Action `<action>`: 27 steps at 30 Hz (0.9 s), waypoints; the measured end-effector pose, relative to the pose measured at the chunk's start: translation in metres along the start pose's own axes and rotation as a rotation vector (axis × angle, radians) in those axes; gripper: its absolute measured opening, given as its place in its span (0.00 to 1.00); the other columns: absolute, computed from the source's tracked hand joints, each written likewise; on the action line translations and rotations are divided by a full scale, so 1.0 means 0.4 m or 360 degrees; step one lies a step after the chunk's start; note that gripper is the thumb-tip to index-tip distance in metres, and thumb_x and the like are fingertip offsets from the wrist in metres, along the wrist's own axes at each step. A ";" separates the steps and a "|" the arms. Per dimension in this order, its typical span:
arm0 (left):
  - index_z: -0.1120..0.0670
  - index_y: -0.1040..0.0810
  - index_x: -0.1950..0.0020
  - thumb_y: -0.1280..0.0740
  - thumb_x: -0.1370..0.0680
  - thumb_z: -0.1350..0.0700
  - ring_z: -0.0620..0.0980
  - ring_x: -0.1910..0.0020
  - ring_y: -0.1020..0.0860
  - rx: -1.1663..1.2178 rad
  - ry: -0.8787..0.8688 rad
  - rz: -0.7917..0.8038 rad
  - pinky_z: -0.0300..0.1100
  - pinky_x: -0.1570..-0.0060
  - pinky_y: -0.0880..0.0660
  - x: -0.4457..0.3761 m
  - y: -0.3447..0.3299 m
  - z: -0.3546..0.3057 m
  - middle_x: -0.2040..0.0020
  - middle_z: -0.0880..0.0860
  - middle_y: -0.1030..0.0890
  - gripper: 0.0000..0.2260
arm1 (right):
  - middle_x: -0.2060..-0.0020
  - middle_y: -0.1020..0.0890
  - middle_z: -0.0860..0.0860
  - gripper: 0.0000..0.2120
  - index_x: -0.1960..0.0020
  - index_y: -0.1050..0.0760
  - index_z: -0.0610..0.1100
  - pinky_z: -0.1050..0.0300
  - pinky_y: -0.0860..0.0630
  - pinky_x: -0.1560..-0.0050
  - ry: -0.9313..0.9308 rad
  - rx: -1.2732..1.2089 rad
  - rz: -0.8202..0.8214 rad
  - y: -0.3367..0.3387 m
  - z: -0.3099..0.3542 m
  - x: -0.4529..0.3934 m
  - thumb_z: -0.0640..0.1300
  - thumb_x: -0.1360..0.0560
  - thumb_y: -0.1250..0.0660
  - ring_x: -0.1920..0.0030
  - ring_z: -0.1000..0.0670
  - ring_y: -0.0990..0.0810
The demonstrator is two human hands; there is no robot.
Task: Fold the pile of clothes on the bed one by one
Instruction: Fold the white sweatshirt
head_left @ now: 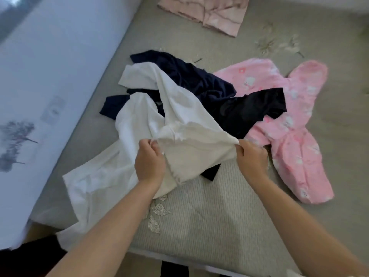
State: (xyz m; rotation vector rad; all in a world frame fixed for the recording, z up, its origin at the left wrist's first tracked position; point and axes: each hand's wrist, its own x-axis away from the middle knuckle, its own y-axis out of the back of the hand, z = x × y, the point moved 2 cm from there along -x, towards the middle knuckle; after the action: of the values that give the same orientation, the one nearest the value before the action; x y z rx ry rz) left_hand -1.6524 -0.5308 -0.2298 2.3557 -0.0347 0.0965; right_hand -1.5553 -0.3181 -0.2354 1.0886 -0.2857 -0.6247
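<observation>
Progress: early. One item appears finished, a pale pink folded garment (pixel 205 14) lying flat on the grey bed cover (pixel 329 176), well beyond both hands. Judged from the present layout, at least four items remain unfolded.

Item in hand: a crumpled white cotton garment (pixel 139 124), probably a shirt. The left hand (pixel 149 162) pinches one point of its near edge with fingers curled round the cloth. The right hand (pixel 252 158) grips another point of the same edge, fingers closed on the fabric. The stretch between the two hands is pulled taut and lifted slightly off the bed.

Orientation: the held edge runs roughly side to side, from hand to hand. The bulk of the garment trails away from the left hand, one portion extending beyond it toward the wall side, another falling back past the left wrist toward the bed's near corner. The long axis therefore runs obliquely, far to near-left. Which end is collar or hem cannot be determined.

Remaining items: a dark navy garment (pixel 199 80) partly under the white one, beyond both hands; a black garment (pixel 253 108) just beyond the right hand; a pink printed fleece garment (pixel 299 136) spread out to the outer side of the right hand.
</observation>
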 end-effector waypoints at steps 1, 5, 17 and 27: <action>0.62 0.31 0.44 0.44 0.20 0.54 0.55 0.58 0.26 -0.0017 -0.0149 0.0026 0.42 0.62 0.37 0.012 0.015 -0.050 0.57 0.55 0.26 0.12 | 0.72 0.30 0.43 0.17 0.70 0.39 0.42 0.55 0.43 0.63 0.0057 0.0022 -0.0008 0.042 0.009 -0.008 0.34 0.24 0.41 0.68 0.45 0.34; 0.63 0.28 0.49 0.42 0.20 0.56 0.50 0.67 0.30 -0.0062 -0.0706 -0.0072 0.41 0.68 0.37 0.103 0.090 -0.252 0.65 0.53 0.27 0.10 | 0.61 0.23 0.40 0.10 0.56 0.27 0.36 0.51 0.36 0.64 0.0202 0.0061 -0.0087 0.233 0.022 -0.022 0.39 0.22 0.45 0.60 0.41 0.25; 0.64 0.28 0.56 0.43 0.20 0.57 0.57 0.60 0.29 0.0081 -0.1245 -0.0990 0.46 0.64 0.34 0.424 0.433 -0.872 0.57 0.62 0.25 0.11 | 0.56 0.25 0.36 0.11 0.53 0.27 0.31 0.61 0.44 0.62 0.0516 -0.0910 -0.1056 1.031 0.090 -0.016 0.35 0.21 0.46 0.54 0.41 0.27; 0.66 0.29 0.50 0.46 0.19 0.53 0.65 0.57 0.24 -0.0260 -0.1408 -0.1101 0.51 0.63 0.32 0.611 0.584 -0.967 0.55 0.67 0.23 0.16 | 0.59 0.24 0.35 0.10 0.46 0.31 0.33 0.53 0.37 0.62 0.0585 -0.0272 -0.1381 1.405 -0.054 0.176 0.35 0.22 0.48 0.58 0.37 0.25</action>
State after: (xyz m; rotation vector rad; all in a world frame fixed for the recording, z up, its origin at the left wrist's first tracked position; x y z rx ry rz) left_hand -1.4445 -0.4220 0.2270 1.9465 0.3238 -1.2169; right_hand -1.3026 -0.1675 0.2492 1.1154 0.5881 -1.1653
